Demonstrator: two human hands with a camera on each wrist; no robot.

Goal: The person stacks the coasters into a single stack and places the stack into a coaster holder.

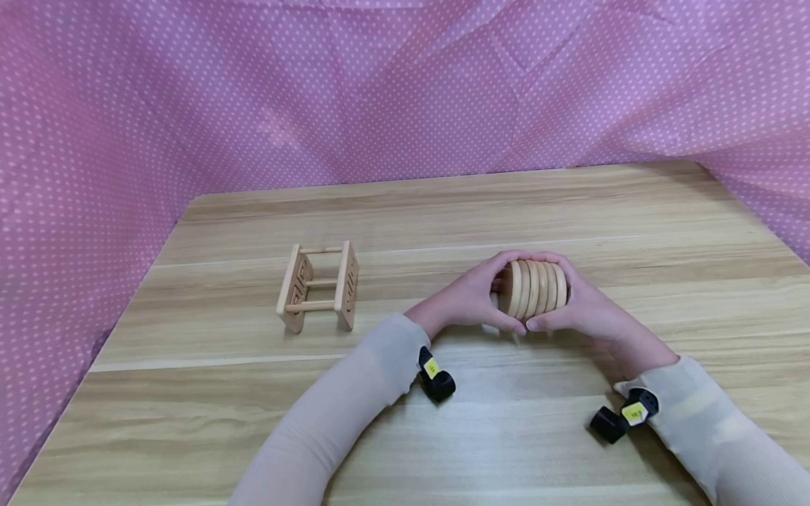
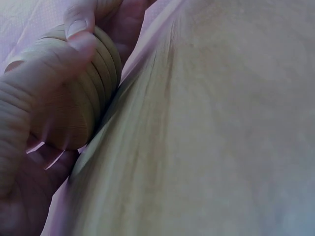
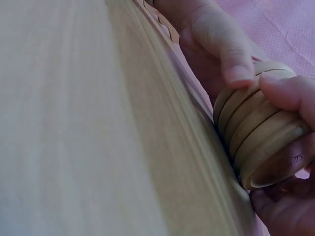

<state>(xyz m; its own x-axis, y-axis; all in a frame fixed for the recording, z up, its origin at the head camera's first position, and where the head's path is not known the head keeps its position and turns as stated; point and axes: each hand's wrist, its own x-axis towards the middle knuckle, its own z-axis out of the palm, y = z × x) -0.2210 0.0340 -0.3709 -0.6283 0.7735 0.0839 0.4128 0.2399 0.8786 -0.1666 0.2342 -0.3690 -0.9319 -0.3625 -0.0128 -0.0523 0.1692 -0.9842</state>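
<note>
A stack of several round wooden coasters (image 1: 536,289), set on edge with the flat sides together, lies at the tabletop right of centre. My left hand (image 1: 470,296) curls round the left end, thumb at the near side. Gripping the other end is my right hand (image 1: 590,303), its thumb close to the left thumb. In the left wrist view the coasters (image 2: 101,64) show ridged rims down at the table surface. The right wrist view shows the discs (image 3: 258,118) between both thumbs and the fingers below, with a small dark mark on the end face.
A small wooden rack (image 1: 348,284) with two cut-out side panels joined by dowels stands left of my hands. The wood-grain table (image 1: 443,225) reaches back to a pink polka-dot cloth (image 1: 392,98). Black cameras (image 1: 438,385) are strapped to both wrists.
</note>
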